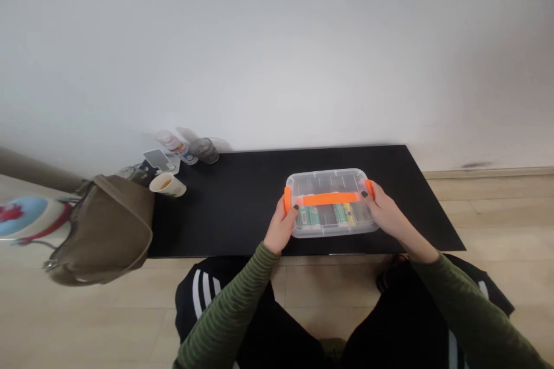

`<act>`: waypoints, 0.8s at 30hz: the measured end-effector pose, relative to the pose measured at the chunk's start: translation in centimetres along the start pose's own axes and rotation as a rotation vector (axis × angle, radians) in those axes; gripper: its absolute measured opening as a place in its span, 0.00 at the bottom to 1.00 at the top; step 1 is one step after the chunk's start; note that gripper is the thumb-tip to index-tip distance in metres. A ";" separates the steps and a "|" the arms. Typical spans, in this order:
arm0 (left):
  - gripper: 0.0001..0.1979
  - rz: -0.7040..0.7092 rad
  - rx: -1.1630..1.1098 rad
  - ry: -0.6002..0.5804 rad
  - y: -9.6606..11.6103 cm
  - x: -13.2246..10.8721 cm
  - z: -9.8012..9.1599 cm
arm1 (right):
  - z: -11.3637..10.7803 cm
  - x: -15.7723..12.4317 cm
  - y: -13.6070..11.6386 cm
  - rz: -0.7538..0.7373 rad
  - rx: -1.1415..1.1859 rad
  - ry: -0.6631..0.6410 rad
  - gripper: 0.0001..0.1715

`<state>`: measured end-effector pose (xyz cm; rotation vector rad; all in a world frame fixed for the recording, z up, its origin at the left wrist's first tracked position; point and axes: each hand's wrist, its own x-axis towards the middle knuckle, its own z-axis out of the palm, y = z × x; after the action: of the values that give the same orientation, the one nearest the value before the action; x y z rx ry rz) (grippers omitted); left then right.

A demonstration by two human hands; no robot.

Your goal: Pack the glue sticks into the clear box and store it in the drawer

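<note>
A clear plastic storage box (331,230) with a closed lid, an orange carry handle (329,198) and orange side latches is at the front of the black table. Green-and-white packs (308,216) and something yellow show through its lid. My left hand (280,225) grips the box's left side, thumb on the lid beside the latch. On the opposite side my right hand (384,209) holds the box by the right latch (369,187), thumb on top. Fingers beneath the rim are hidden. I cannot tell whether the box rests on the table or is slightly raised.
On the black table (242,202), a paper cup (168,185) of brown drink, a glass (205,150), a spray can (175,145) and a white phone-like device (158,159) stand at the left. A brown bag (108,230) hangs over the left end. Behind is a wall (303,57).
</note>
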<state>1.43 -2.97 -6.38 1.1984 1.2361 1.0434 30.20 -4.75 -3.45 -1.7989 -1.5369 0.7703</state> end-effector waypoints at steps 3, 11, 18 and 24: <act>0.30 0.005 0.007 -0.003 0.4 -0.1 0.1 | -0.1 -0.1 -0.4 -0.008 -0.029 -0.004 0.24; 0.29 -0.001 0.013 0.008 0.6 -0.1 0.2 | 0.3 0.1 0.0 0.039 0.040 0.026 0.28; 0.29 -0.005 -0.061 0.005 0.1 0.2 0.3 | 0.7 -1.2 1.6 0.097 0.407 0.148 0.30; 0.30 -0.013 -0.143 0.009 -0.2 0.3 0.5 | 4.4 -10.9 3.9 -0.042 0.332 0.579 0.22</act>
<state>1.97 -2.71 -6.63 1.0755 1.1549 1.1097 27.66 -15.56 -8.95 -1.5521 -0.9970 0.3994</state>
